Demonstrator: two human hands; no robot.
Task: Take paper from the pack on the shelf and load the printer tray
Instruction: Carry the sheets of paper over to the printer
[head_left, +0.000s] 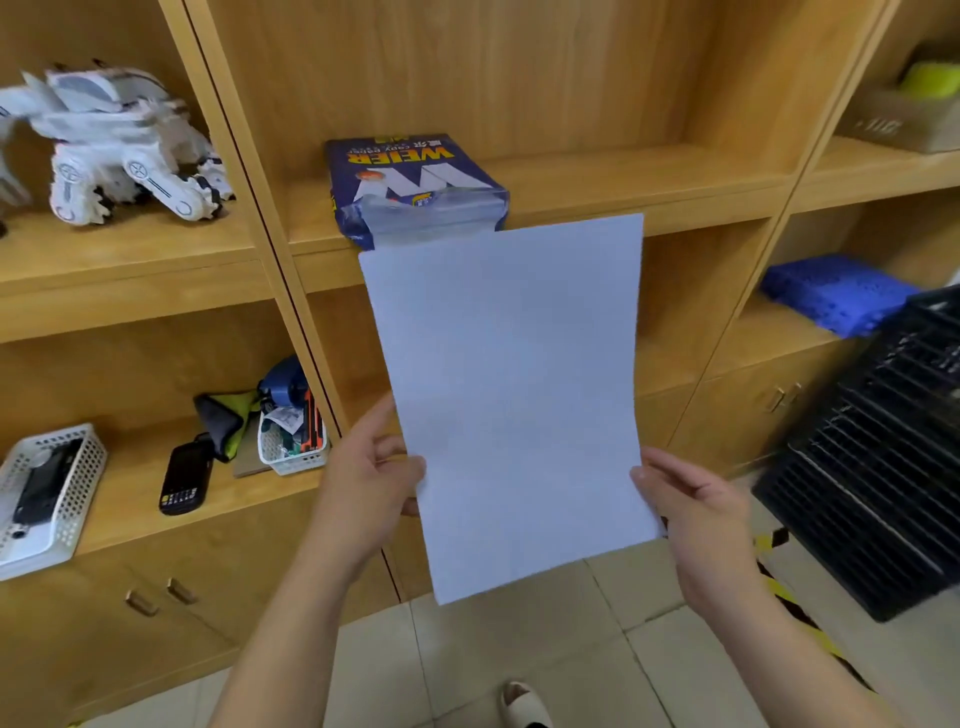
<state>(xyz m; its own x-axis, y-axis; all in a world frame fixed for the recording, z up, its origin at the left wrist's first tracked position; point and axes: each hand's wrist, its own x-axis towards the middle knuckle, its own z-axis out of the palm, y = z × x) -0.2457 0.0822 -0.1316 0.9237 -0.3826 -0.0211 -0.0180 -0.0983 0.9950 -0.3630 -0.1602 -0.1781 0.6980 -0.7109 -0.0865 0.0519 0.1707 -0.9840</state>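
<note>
Head view: both hands hold the paper (511, 400) in the centre of the frame, in front of the wooden shelf (623, 171). The left hand (371, 483) is closed on the left edge of the paper, thumb on the front. The right hand (696, 514) grips the lower right edge. The hands are apart, one on each side. The top edge of the paper overlaps the open end of the blue pack (415, 182), which lies on the shelf at upper centre. Whether the paper is fully clear of the pack cannot be determined.

Risks, as judged:
- The paper is gripped low and stands tall, so the unsupported upper part may bend or fold over.
- A tight thumb grip may crease an edge; a creased edge may jam in the tray.
- If several sheets are held, loose pressure may let them fan or slip.
- No printer is identifiable in the frame, so the carry path is unknown. The black slotted rack (883, 447) at right stands near the right hand and may catch a corner.

Count: one pack, two hands. Number of sheets held: cannot be determined. One white toy robot (119, 145) at upper left; two white baskets at lower left.
</note>
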